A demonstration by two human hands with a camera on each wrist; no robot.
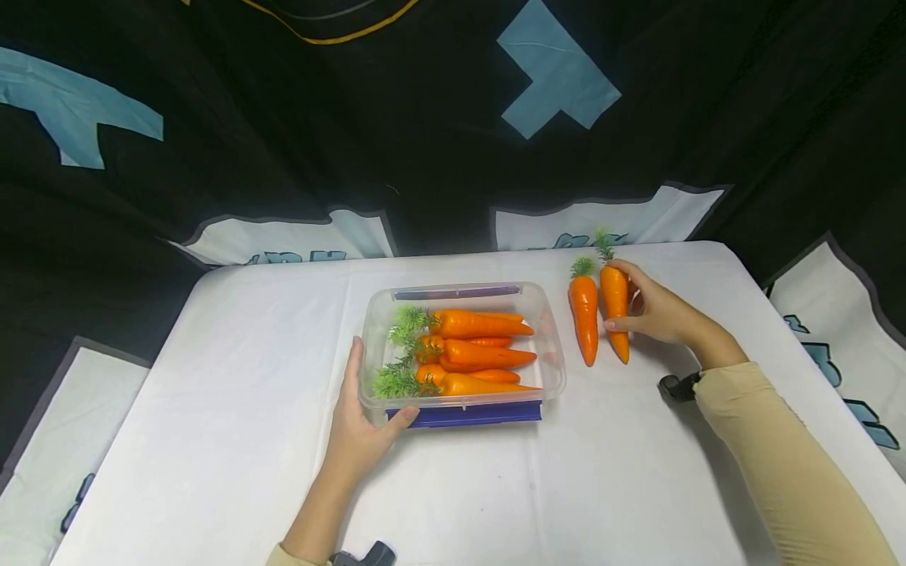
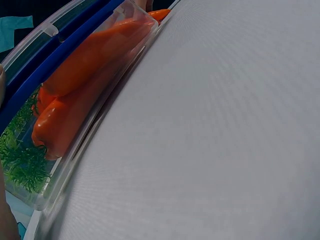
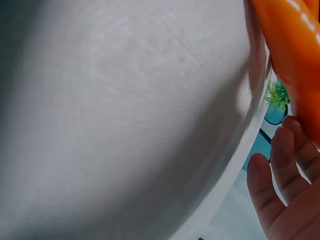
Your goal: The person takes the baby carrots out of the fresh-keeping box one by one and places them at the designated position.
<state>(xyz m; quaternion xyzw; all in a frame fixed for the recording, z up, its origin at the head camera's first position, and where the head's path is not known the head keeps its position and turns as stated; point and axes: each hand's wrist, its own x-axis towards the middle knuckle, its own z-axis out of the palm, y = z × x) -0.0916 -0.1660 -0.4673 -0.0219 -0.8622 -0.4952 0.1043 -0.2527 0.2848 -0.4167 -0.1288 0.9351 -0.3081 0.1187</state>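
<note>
Carrot (image 1: 614, 303), pinched by the right hand (image 1: 654, 310) between thumb and fingers, runs fore-and-aft with its leafy end forward, crosswise to the carrots (image 1: 488, 356) in the clear box (image 1: 555, 362) to that hand's left, whose opposite side the left hand (image 1: 359, 428) touches with straight fingers.

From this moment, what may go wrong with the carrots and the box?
The glossy orange carrot with green leaves might slip from the right hand. That hand may also knock the neighbouring orange carrot. Orange carrots lie layered in the clear plastic box with blue clasps, so one placed on top could roll.
</note>
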